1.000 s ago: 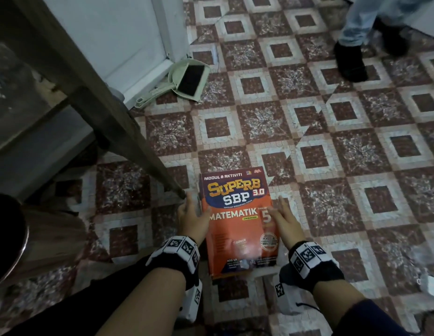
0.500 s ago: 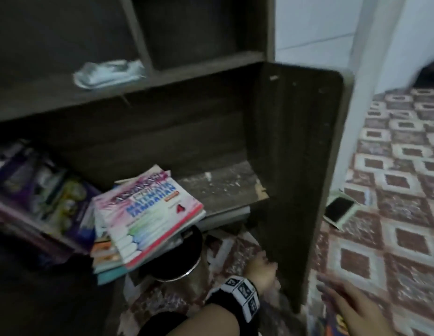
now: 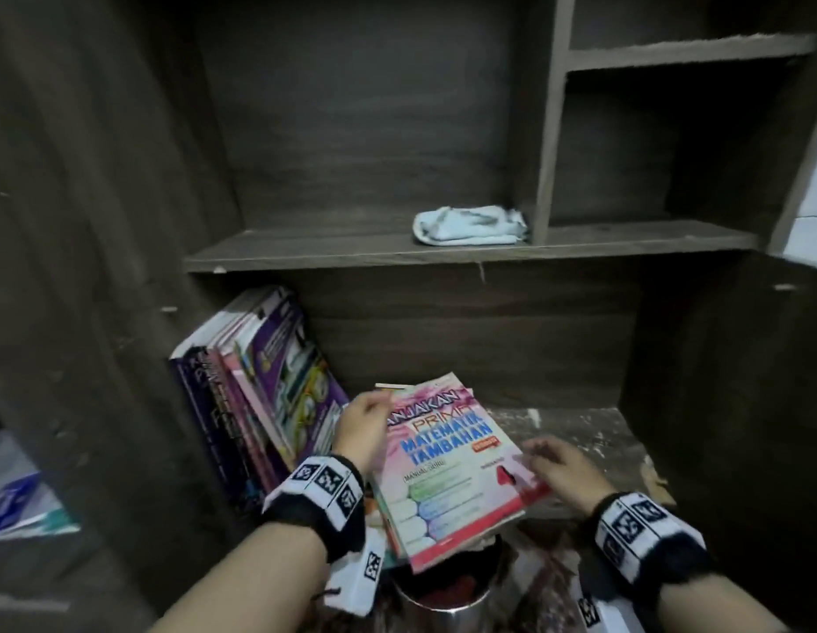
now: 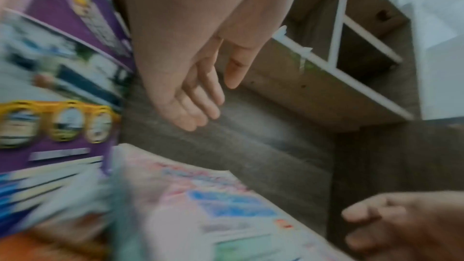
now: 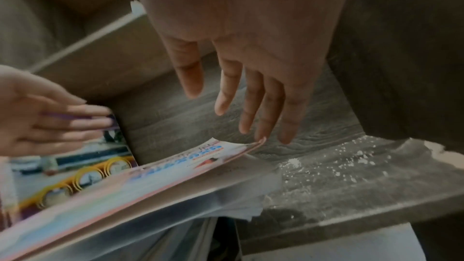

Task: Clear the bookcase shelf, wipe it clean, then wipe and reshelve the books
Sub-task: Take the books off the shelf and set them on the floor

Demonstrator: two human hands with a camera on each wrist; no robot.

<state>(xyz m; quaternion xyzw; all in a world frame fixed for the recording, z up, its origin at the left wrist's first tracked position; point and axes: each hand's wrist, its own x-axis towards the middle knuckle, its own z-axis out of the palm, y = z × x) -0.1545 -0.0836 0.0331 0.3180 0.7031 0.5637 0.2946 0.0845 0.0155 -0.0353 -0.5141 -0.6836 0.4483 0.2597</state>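
A pink "Matematik Tambahan" book point(image 3: 452, 468) lies on top of a small stack at the front of the lower shelf point(image 3: 593, 431). My left hand point(image 3: 367, 411) is open beside the book's left edge, fingers straight point(image 4: 198, 106). The right hand point(image 3: 536, 454) is open too, its fingers spread point(image 5: 251, 114) above the book's right corner point(image 5: 241, 146), one fingertip touching it. Several books led by a purple one point(image 3: 278, 381) lean against the left wall of that shelf. A crumpled pale cloth point(image 3: 470, 225) sits on the shelf above.
The lower shelf to the right of the stack is bare wood with white dust and flakes point(image 5: 339, 168). A metal bin point(image 3: 443, 600) stands on the floor right under the stack. More books point(image 3: 18, 504) lie in the compartment at far left.
The view swung from the tiled floor, where both hands held an orange book, up to the bookcase. Both hands have since come up empty to the pink book on the stack.
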